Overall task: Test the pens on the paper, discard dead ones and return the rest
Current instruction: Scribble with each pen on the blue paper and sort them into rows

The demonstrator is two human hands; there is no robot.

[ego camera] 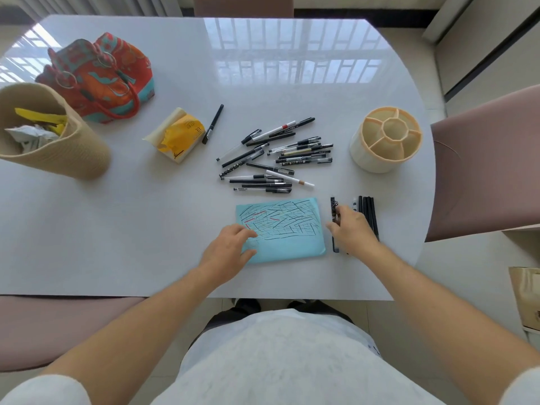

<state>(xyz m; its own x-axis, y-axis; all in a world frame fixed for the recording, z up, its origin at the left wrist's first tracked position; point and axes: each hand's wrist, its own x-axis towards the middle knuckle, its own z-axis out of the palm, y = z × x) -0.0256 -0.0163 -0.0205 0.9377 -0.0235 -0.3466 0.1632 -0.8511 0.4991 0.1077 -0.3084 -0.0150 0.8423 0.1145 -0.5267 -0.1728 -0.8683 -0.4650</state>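
pale blue paper [287, 229], scribbled over with dark, red and faint yellow strokes, lies near the table's [117, 229] near edge, a little right of its middle. the left hand [230, 247] rests on the paper's near-left corner with fingers spread and relaxed, pressing the sheet flat and holding nothing. just beside the paper's right edge the right hand [352, 229] lies over a patterned black pen [333, 209], fingertips bent down at it; whether they actually pinch it i cannot tell. right of that hand a small row of black pens [368, 213] lies side by side, pointing away from the near edge. further in, toward the table's middle, a loose pile of pens [274, 156] sprawls in black, clear and white. a cream pen holder [385, 138] with divided compartments stands toward the right edge. one single black pen [213, 124] lies apart beside a yellow tissue pack [178, 135]. at the left edge a beige woven bin [73, 153] holds crumpled scraps, with an orange patterned bag [102, 74] behind it.
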